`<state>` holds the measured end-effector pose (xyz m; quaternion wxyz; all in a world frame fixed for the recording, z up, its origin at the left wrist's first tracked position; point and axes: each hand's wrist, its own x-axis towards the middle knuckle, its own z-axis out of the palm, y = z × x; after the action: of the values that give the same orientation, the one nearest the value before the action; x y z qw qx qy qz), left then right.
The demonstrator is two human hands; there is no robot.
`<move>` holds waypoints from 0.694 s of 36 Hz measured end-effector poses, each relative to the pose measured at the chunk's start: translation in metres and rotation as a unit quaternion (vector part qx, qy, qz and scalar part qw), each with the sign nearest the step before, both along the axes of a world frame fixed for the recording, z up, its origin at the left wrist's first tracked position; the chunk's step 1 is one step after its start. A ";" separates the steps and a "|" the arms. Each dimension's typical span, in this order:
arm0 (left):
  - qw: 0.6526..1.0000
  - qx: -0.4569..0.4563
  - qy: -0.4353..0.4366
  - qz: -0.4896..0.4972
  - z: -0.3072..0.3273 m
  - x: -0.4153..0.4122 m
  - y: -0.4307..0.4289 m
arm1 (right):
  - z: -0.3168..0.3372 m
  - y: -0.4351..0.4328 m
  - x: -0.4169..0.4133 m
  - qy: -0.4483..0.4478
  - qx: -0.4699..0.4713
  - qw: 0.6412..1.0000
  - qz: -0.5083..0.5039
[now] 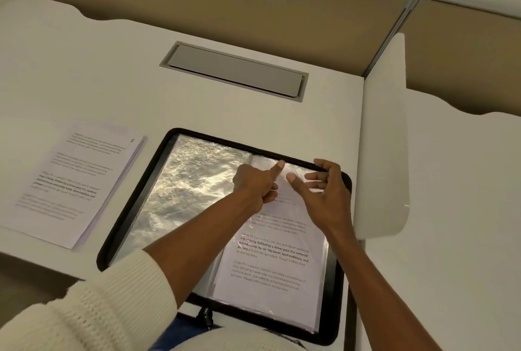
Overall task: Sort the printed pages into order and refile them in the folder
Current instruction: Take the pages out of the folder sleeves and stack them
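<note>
A black zip folder point(132, 204) lies open on the desk, with crinkled clear sleeves point(191, 181) on its left half. A printed page point(270, 260) sits in the right-hand sleeve. My left hand point(256, 184) reaches over the middle of the folder. Its index finger is straight and presses near the sleeve's top edge, while its other fingers are curled against the page. My right hand point(321, 192) hovers over the folder's top right corner with fingers spread, fingertips at the rim and thumb near the sleeve's top. A stack of printed pages point(76, 181) lies left of the folder.
A grey cable hatch point(234, 71) is set into the desk behind the folder. A white divider panel point(383, 136) stands upright just right of the folder. The desk's front edge runs under the folder's near side. Tan partition walls close off the back.
</note>
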<state>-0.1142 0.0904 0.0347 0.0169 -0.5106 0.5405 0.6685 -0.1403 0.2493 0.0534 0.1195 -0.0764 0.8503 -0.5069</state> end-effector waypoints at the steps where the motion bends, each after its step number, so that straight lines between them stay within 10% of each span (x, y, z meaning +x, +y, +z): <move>1: 1.000 -0.007 0.007 0.015 -0.003 0.001 0.001 | 0.007 -0.004 -0.005 -0.008 0.015 1.000 0.006; 25: 0.999 -0.012 0.039 0.031 -0.010 0.023 0.009 | 0.009 -0.091 -0.111 -0.223 0.446 0.813 0.303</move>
<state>-0.0908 0.0998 0.0243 -0.0312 -0.5009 0.5322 0.6818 -0.2514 0.1578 0.0629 0.4738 -0.1534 0.8671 -0.0138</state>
